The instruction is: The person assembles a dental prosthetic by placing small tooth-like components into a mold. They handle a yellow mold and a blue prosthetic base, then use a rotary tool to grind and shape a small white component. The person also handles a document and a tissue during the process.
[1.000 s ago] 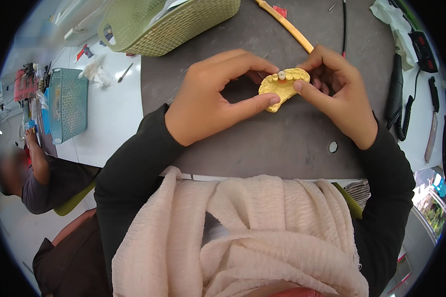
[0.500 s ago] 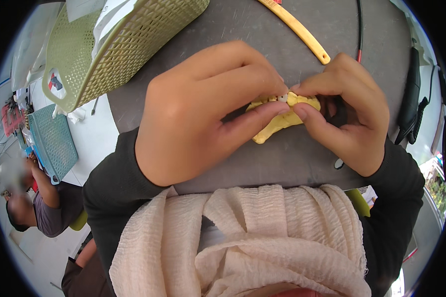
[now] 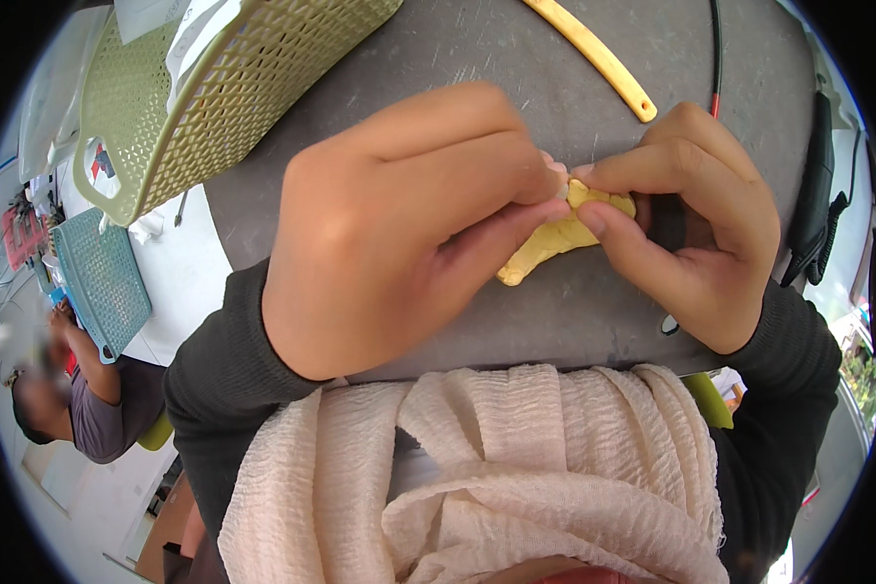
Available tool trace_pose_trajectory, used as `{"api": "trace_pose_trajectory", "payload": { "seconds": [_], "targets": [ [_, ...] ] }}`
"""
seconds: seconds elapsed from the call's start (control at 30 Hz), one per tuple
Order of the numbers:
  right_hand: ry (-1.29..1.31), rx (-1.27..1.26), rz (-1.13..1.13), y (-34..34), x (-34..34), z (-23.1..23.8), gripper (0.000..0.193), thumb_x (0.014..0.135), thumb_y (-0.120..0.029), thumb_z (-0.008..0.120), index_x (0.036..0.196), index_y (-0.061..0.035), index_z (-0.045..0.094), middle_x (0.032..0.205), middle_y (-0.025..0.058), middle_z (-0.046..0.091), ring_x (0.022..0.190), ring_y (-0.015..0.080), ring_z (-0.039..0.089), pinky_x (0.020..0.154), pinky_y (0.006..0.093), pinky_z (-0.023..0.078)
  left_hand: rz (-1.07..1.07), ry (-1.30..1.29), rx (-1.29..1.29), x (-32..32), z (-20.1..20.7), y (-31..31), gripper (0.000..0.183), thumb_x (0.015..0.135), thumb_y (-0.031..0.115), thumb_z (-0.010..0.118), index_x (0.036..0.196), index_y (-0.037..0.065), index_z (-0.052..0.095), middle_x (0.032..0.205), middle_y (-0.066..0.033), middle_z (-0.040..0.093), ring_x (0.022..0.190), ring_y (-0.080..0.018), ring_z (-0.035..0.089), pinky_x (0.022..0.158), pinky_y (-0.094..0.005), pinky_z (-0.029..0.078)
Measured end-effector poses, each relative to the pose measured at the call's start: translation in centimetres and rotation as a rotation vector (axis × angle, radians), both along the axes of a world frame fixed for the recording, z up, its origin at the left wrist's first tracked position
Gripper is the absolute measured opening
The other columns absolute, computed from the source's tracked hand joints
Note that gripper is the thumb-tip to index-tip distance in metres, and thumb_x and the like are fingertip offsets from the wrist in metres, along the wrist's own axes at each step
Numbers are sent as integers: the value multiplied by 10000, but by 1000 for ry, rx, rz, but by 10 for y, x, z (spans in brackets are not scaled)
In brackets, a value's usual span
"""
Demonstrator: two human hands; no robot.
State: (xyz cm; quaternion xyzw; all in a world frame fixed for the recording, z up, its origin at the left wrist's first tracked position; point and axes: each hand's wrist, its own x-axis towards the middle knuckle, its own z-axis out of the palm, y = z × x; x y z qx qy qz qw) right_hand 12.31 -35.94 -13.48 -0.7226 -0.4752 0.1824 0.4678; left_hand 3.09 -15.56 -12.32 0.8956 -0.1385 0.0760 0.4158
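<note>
A yellow dental cast (image 3: 545, 249) with a row of moulded teeth is held up over the dark grey tabletop. My right hand (image 3: 696, 219) pinches its right end between thumb and forefinger. At the row of teeth, my left hand (image 3: 389, 224) has thumb and forefinger closed around a small whitish tooth crown (image 3: 563, 193), most of which the fingertips cover. Whether the crown touches the cast is too small to tell. Both hands hide the upper left part of the cast and its right edge.
Beyond the hands lie a yellow-handled tool (image 3: 603, 60) and a black cable (image 3: 717, 58) with a red end. A green woven basket (image 3: 234, 107) with papers stands at left. A black corded handpiece (image 3: 810, 195) hangs at right. Farther left, a person (image 3: 117, 409) sits near a blue basket (image 3: 107, 282).
My left fingertips have closed in over the white crown, which showed more plainly before. My right hand has shifted slightly right, and the whole view has moved a little.
</note>
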Motion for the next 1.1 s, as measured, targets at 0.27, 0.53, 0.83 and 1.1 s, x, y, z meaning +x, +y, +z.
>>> {"api": "trace_pose_trajectory", "payload": {
  "seconds": [0.27, 0.53, 0.83, 1.1],
  "targets": [
    [3, -11, 22, 0, 1, 2, 206, 753, 56, 700, 952, 15, 663, 840, 52, 517, 674, 97, 475, 588, 222, 369, 10, 45, 12, -1, 6, -3, 143, 733, -42, 748, 861, -17, 688, 820, -81, 646, 673, -120, 612, 544, -207, 468],
    [43, 9, -15, -1, -2, -2, 203, 764, 56, 692, 958, 7, 661, 850, 43, 504, 657, 88, 460, 580, 209, 360, 11, 102, -59, -2, -2, 4, 234, 723, 11, 781, 942, 17, 698, 904, -75, 663, 747, -126, 619, 592, -211, 469],
    [190, -131, -107, -3, -3, 6, 166, 837, 39, 650, 1000, 35, 622, 893, 46, 536, 691, 45, 501, 602, 175, 372, -9, 213, -135, -8, -1, 9, 627, 618, 117, 882, 1175, -1, 620, 1012, -61, 673, 851, -111, 619, 720, -210, 451],
    [176, -127, -86, -4, 2, 4, 241, 876, 45, 583, 1116, 40, 601, 986, 61, 536, 748, 42, 500, 649, 170, 387, 20, 257, -193, -10, -8, 9, 658, 660, 67, 862, 1245, 7, 566, 986, -32, 672, 875, -67, 600, 716, -195, 432]
  ]
}}
